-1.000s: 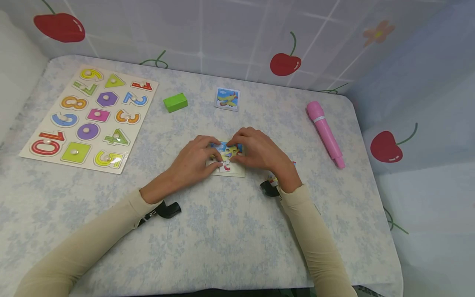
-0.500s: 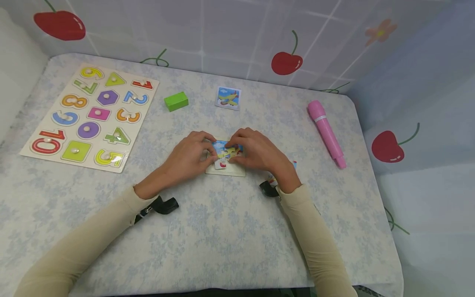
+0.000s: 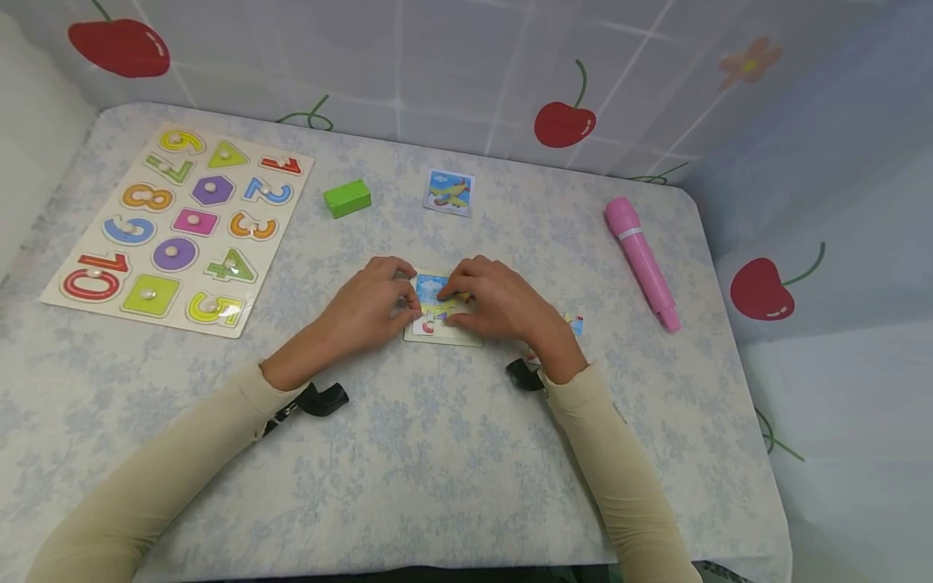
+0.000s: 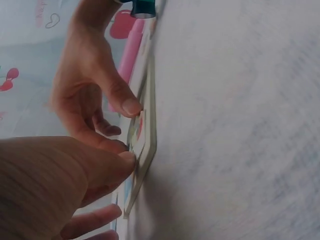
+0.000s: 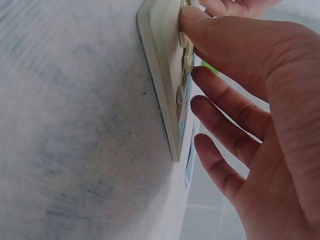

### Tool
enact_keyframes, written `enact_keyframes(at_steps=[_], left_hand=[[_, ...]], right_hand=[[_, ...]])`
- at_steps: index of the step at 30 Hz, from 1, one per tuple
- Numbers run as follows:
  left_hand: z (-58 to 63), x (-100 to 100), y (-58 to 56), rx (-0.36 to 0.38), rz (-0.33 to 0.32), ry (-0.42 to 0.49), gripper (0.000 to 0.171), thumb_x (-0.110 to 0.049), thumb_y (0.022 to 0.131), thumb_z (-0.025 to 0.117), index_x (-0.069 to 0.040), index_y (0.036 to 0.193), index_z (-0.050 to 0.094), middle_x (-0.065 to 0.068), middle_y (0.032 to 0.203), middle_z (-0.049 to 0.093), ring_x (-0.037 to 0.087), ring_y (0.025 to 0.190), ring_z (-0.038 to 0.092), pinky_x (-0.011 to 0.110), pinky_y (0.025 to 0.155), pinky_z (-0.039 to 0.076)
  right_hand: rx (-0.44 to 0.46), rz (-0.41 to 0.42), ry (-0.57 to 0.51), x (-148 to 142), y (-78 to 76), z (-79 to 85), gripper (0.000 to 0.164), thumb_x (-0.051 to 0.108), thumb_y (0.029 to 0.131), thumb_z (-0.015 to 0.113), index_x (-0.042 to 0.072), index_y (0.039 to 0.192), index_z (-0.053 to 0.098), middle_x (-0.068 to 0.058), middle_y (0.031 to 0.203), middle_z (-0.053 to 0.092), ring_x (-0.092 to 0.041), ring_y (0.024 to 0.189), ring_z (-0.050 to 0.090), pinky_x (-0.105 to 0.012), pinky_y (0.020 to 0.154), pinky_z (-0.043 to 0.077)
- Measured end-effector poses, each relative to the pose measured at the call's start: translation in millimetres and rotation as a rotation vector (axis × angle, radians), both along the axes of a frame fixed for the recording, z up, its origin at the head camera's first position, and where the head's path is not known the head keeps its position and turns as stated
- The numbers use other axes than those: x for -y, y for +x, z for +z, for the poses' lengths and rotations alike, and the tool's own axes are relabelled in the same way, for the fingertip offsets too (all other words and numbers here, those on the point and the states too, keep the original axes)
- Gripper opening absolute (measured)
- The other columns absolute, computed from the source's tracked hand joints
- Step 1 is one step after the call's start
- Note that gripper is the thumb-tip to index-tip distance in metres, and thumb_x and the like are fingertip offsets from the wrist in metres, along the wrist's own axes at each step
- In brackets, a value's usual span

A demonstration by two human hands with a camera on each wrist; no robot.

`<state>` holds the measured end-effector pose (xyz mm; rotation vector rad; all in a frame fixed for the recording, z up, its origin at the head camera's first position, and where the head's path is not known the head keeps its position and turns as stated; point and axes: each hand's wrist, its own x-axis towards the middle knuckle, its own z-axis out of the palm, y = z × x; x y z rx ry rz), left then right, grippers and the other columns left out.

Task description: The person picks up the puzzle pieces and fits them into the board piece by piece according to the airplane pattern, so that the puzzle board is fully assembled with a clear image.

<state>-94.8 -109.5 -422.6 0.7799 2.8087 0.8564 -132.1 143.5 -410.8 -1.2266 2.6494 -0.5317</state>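
Observation:
A small jigsaw puzzle board [image 3: 466, 342] lies mid-table, with joined airplane-picture jigsaw pieces [image 3: 432, 287] along its left side. My left hand [image 3: 368, 304] is at the board's left edge, its thumb and forefinger pinching the edge of a jigsaw piece with a red patch [image 3: 428, 325]. From the other side my right hand [image 3: 503, 301] curves over the board, thumb and forefinger gripping jigsaw pieces and covering the board's right part. In the left wrist view both thumbs meet a white-edged piece [image 4: 141, 137]. The right wrist view shows the right hand's other fingers [image 5: 215, 107] spread beside the board.
Loose jigsaw pieces [image 3: 576, 324] lie partly under the right wrist. Behind the board are a picture card [image 3: 449, 193] and a green block [image 3: 347, 198]. A number-and-shape peg board [image 3: 178, 231] lies left, a pink microphone-shaped toy [image 3: 641, 263] right.
The joined jigsaw pieces have slid left across the board toward its left edge. My left hand has shifted slightly left with them, and the right fingertips have followed a little.

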Motion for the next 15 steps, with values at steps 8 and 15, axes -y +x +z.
enact_keyframes(at_steps=[8,15], left_hand=[[-2.8,-0.6,2.2,-0.097,-0.009,0.003,0.022,-0.028,0.090,0.091,-0.010,0.095,0.079,0.018,0.136,0.063,0.040,0.135,0.053,0.054,0.108,0.048],[-3.1,1.3,2.7,-0.088,0.008,-0.013,0.042,-0.040,0.083,0.096,-0.009,0.103,0.076,0.019,0.141,0.060,0.040,0.134,0.053,0.054,0.109,0.048]], right_hand=[[-0.015,-0.003,0.003,-0.1,-0.1,0.3,0.032,0.029,0.092,0.089,0.015,0.120,0.082,-0.002,0.121,0.071,-0.020,0.102,0.063,-0.034,0.087,0.053],[-0.023,0.006,-0.012,-0.7,-0.7,-0.3,0.032,0.028,0.092,0.089,0.013,0.120,0.082,-0.003,0.120,0.071,-0.021,0.102,0.063,-0.034,0.087,0.053]])
